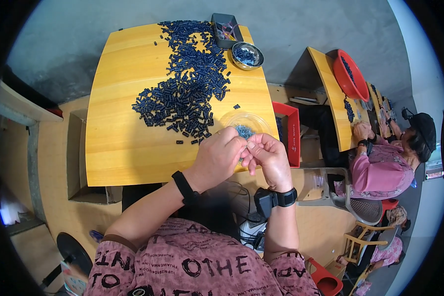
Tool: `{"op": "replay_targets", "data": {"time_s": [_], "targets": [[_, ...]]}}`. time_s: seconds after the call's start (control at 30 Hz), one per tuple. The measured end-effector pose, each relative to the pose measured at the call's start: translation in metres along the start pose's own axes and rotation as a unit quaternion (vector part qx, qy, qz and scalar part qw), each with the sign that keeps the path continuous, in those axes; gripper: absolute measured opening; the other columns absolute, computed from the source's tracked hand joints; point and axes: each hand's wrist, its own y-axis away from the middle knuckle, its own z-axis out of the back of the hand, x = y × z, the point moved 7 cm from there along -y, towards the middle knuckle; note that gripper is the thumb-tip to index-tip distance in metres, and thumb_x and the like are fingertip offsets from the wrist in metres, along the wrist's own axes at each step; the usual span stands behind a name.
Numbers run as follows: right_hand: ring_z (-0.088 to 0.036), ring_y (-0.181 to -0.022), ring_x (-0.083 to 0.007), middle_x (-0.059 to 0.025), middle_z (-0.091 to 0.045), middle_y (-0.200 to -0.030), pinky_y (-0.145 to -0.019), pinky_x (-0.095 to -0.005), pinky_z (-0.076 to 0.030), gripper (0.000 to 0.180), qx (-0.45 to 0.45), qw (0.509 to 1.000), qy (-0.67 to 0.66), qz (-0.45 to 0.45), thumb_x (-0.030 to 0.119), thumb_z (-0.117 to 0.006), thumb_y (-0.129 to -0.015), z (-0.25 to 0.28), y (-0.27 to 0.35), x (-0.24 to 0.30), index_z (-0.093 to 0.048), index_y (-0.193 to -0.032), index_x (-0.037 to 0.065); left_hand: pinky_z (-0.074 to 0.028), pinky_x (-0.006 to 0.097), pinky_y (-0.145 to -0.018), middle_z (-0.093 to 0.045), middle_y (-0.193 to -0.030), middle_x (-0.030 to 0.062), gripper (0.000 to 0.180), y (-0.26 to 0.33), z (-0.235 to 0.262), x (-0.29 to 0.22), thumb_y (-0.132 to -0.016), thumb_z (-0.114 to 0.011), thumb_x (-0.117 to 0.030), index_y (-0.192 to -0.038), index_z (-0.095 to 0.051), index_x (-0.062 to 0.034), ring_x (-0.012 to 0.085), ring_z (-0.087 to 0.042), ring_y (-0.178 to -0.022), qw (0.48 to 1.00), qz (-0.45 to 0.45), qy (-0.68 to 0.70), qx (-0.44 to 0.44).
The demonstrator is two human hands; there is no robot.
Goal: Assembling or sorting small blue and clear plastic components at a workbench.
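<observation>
My left hand (221,154) and my right hand (267,157) meet over the near right part of the wooden table (126,89), their fingertips pinched together. Whatever sits between the fingertips is too small to make out. Just beyond them stands a clear round plastic tub (254,119) with small bluish pieces (243,131) inside, partly hidden by my hands. A long heap of small black cylindrical parts (175,101) spreads from the far edge of the table toward my left hand. A few of these parts lie loose beside the heap.
A metal bowl (258,61) of dark pieces and a grey bin (215,33) stand at the far right corner. A red crate (294,133) is right of the table, a cardboard box (76,163) left. Another person (380,167) works at a table with a red basin (362,89).
</observation>
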Motion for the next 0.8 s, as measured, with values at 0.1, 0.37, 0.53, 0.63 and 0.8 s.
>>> {"op": "replay_targets", "data": {"time_s": [0.1, 0.37, 0.53, 0.63, 0.8], "targets": [[-0.063, -0.061, -0.0110, -0.0078, -0.068, -0.079, -0.046, -0.0208, -0.046, 0.012, 0.007, 0.998, -0.058, 0.015, 0.010, -0.058, -0.099, 0.000, -0.001, 0.002, -0.061, -0.099, -0.001, -0.050, 0.036, -0.064, -0.059, -0.085, 0.0107, 0.010, -0.001, 0.002, 0.005, -0.083, -0.067, 0.001, -0.093, -0.065, -0.0032, 0.0269, -0.061, -0.074, 0.998, 0.018, 0.044, -0.027], [-0.060, -0.063, -0.0072, -0.0057, -0.069, -0.082, -0.051, -0.0176, -0.042, 0.008, -0.028, 0.996, -0.035, 0.083, 0.005, -0.059, -0.098, 0.004, 0.001, 0.010, -0.063, -0.104, 0.001, -0.048, 0.029, -0.068, -0.061, -0.084, 0.0080, 0.011, -0.002, -0.003, 0.022, -0.086, -0.067, -0.002, -0.096, -0.070, -0.0012, 0.0196, -0.061, -0.077, 0.980, 0.113, 0.165, -0.024], [-0.058, -0.067, -0.0064, -0.0049, -0.068, -0.084, -0.057, -0.0193, -0.045, 0.009, -0.038, 0.989, 0.008, 0.142, 0.000, -0.060, -0.096, 0.002, 0.002, 0.013, -0.062, -0.104, 0.000, -0.048, 0.029, -0.068, -0.061, -0.084, 0.0071, 0.008, -0.003, -0.003, 0.024, -0.086, -0.067, -0.002, -0.094, -0.069, -0.0011, 0.0184, -0.060, -0.076, 0.978, 0.120, 0.171, -0.015], [-0.057, -0.070, -0.0069, -0.0044, -0.067, -0.086, -0.062, -0.0210, -0.048, 0.008, -0.045, 0.979, 0.052, 0.194, -0.002, -0.061, -0.095, 0.001, 0.004, 0.017, -0.062, -0.103, -0.001, -0.047, 0.028, -0.067, -0.060, -0.084, 0.0068, 0.007, -0.004, -0.003, 0.023, -0.086, -0.067, -0.003, -0.092, -0.069, -0.0009, 0.0178, -0.060, -0.075, 0.977, 0.120, 0.178, -0.010], [-0.060, -0.074, -0.0096, -0.0045, -0.067, -0.087, -0.068, -0.0236, -0.050, 0.005, -0.082, 0.957, 0.146, 0.235, -0.003, -0.064, -0.092, 0.002, 0.010, 0.026, -0.064, -0.097, -0.001, -0.046, 0.026, -0.065, -0.060, -0.083, 0.0056, 0.006, -0.004, -0.004, 0.026, -0.086, -0.068, -0.004, -0.091, -0.068, -0.0004, 0.0144, -0.058, -0.072, 0.972, 0.137, 0.190, -0.002]]}}
